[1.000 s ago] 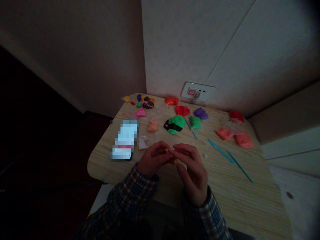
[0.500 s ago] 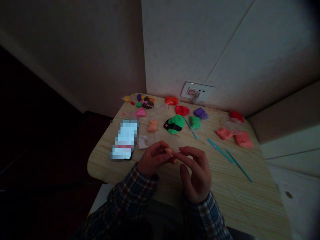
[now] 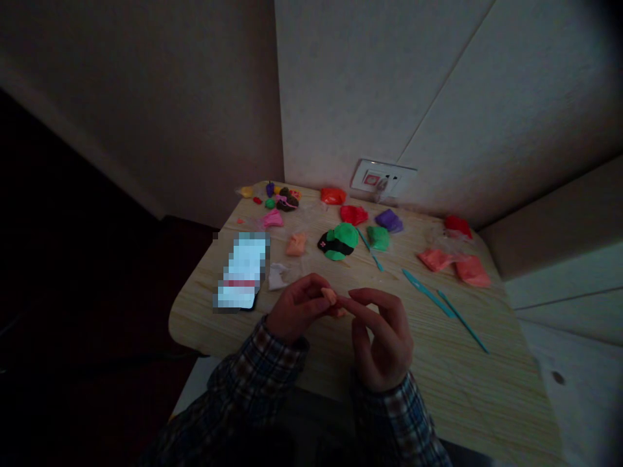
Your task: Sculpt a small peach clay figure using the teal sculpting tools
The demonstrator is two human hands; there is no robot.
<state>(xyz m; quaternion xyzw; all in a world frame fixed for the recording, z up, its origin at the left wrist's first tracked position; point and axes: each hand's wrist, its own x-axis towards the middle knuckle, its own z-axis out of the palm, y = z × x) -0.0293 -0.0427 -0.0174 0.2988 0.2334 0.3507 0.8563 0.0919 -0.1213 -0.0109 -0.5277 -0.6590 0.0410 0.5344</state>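
Note:
Between the thumb and fingers of my left hand is a small piece of peach modelling clay. My right hand is at its right side, with the index finger stretched out and its tip touching the clay; the thumb stands apart below and grips nothing. Just beyond my hands lies a green and black clay shape with a small pink mark, looking like a cap. To its left sits a packet of peach clay, and a white piece in clear wrap lies nearer my left hand.
A lit, blurred phone lies on the wooden table at left. Teal modelling tools lie at right. Coloured clay packets line the back, among them purple and coral. A socket is on the wall behind.
My right thumb and fingers have shifted very slightly; the index fingertip stays at the peach clay. My left hand keeps its hold. The view has moved a little.

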